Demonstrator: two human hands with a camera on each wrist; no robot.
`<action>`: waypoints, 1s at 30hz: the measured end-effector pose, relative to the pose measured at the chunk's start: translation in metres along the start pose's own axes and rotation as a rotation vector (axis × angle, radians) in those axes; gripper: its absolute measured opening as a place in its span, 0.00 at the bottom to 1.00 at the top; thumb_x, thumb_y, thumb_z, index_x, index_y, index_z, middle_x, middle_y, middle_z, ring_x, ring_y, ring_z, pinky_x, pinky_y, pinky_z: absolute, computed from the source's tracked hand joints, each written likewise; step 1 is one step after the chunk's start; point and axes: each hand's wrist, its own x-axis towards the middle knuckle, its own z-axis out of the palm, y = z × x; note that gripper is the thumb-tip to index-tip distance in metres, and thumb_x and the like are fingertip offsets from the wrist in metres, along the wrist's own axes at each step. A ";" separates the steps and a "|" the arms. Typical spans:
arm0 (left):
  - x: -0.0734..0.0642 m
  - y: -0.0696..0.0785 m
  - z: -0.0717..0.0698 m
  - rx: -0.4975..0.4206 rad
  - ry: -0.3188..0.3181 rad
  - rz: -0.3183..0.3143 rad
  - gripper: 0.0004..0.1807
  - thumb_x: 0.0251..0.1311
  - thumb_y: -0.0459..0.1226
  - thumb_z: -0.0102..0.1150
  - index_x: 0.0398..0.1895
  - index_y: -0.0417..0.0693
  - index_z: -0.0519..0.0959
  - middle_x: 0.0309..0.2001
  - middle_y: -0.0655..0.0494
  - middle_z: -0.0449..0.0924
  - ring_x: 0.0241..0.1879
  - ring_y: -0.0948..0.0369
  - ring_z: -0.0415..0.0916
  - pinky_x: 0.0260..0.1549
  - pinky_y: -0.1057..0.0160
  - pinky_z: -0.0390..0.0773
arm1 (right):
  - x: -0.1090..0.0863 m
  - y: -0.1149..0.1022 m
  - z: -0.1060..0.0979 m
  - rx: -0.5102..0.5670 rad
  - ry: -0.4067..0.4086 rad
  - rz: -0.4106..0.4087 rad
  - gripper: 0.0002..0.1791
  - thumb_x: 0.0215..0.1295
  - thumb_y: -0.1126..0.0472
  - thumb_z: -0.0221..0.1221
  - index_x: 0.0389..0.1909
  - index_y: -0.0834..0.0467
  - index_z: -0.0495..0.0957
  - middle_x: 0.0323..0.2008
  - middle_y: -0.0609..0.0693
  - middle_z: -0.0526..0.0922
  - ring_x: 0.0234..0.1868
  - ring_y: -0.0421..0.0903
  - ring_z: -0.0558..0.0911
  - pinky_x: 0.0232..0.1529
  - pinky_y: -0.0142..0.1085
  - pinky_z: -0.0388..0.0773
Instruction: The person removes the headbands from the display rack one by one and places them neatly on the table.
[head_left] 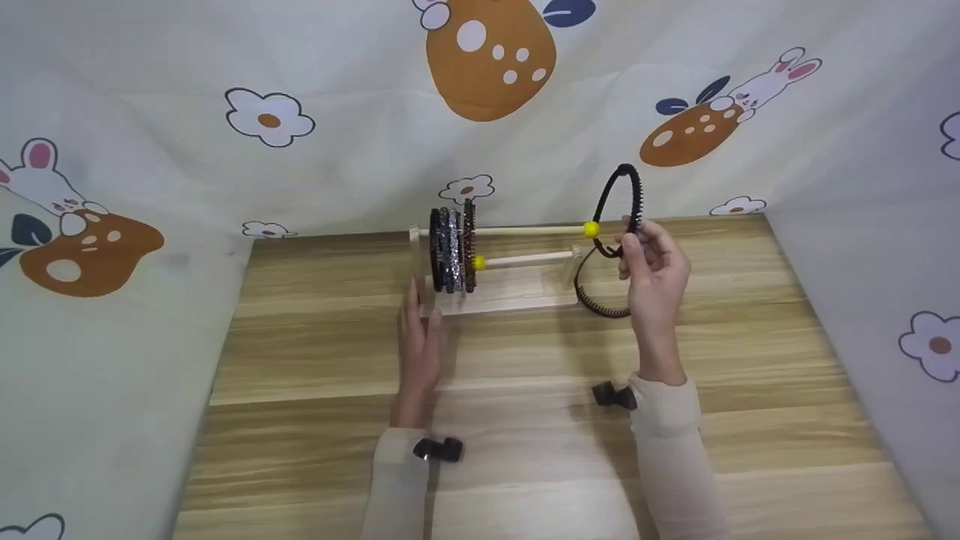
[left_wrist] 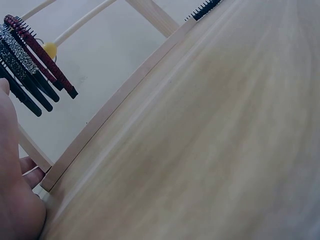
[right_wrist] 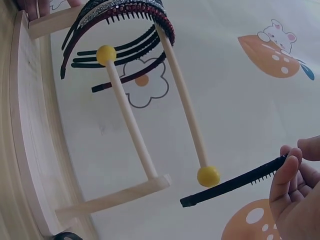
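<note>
My right hand [head_left: 656, 270] pinches a black toothed headband [head_left: 637, 196] beside the yellow ball [head_left: 591, 229] that tips the longer rod of a wooden rack [head_left: 517, 289]. Whether the ball is inside the headband's loop I cannot tell. Several headbands [head_left: 452, 251], black, silvery and dark red, hang together at the rack's left end. A second yellow ball [right_wrist: 106, 55] tips the shorter rod. My left hand [head_left: 421, 352] rests against the rack's left end, its fingers extended along the upright; some fingertips show behind the upright in the left wrist view.
Another dark toothed headband [head_left: 600, 309] lies on the wood-grain table [head_left: 510, 450], against the rack's right end. A pale printed cloth [head_left: 360, 165] with flowers and rabbits rises behind and at both sides. Each sleeve carries a small black camera [head_left: 439, 449].
</note>
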 end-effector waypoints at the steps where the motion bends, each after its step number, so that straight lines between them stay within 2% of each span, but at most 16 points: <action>1: 0.000 0.000 0.000 0.001 0.001 -0.003 0.38 0.87 0.45 0.46 0.93 0.59 0.48 0.88 0.40 0.52 0.75 0.37 0.68 0.72 0.22 0.66 | 0.000 0.000 -0.001 0.004 0.004 0.011 0.08 0.77 0.77 0.61 0.49 0.68 0.87 0.34 0.55 0.88 0.24 0.39 0.75 0.25 0.26 0.75; 3: 0.000 0.000 0.000 0.002 0.001 -0.004 0.38 0.87 0.45 0.47 0.93 0.60 0.48 0.88 0.40 0.52 0.74 0.37 0.70 0.71 0.23 0.68 | 0.001 0.001 -0.003 0.002 0.010 0.023 0.08 0.77 0.77 0.61 0.48 0.68 0.87 0.34 0.54 0.88 0.24 0.40 0.76 0.25 0.26 0.76; 9: -0.001 0.002 0.001 0.022 0.000 -0.017 0.38 0.87 0.48 0.46 0.93 0.60 0.48 0.89 0.42 0.49 0.81 0.34 0.60 0.74 0.19 0.60 | 0.004 0.004 -0.011 -0.027 -0.006 0.024 0.08 0.77 0.76 0.62 0.48 0.66 0.88 0.35 0.53 0.89 0.25 0.40 0.76 0.26 0.26 0.77; 17: -0.001 0.004 -0.003 0.035 -0.004 -0.024 0.38 0.87 0.49 0.45 0.93 0.61 0.48 0.90 0.43 0.47 0.85 0.36 0.53 0.76 0.21 0.56 | 0.007 0.014 -0.033 -0.124 -0.033 0.025 0.10 0.77 0.78 0.60 0.52 0.72 0.86 0.38 0.52 0.90 0.25 0.41 0.78 0.24 0.26 0.78; 22: 0.000 0.004 -0.003 0.038 -0.005 -0.032 0.38 0.87 0.51 0.45 0.93 0.64 0.47 0.90 0.44 0.48 0.84 0.35 0.55 0.75 0.20 0.57 | 0.010 0.018 -0.047 -0.189 -0.049 0.018 0.12 0.76 0.80 0.59 0.53 0.72 0.87 0.39 0.50 0.90 0.25 0.43 0.79 0.24 0.25 0.79; 25: 0.000 0.002 -0.003 0.016 -0.004 -0.006 0.38 0.86 0.49 0.45 0.93 0.60 0.48 0.90 0.43 0.47 0.84 0.35 0.55 0.76 0.20 0.56 | 0.012 0.021 -0.053 -0.219 -0.064 0.016 0.12 0.76 0.81 0.59 0.53 0.73 0.86 0.39 0.49 0.90 0.26 0.42 0.80 0.25 0.25 0.79; 30: -0.001 -0.001 -0.002 -0.016 0.001 0.028 0.39 0.85 0.47 0.45 0.93 0.54 0.49 0.90 0.41 0.48 0.81 0.35 0.60 0.75 0.22 0.60 | 0.014 0.027 -0.063 -0.244 -0.095 0.003 0.11 0.75 0.81 0.59 0.53 0.77 0.84 0.40 0.49 0.89 0.28 0.40 0.81 0.27 0.25 0.81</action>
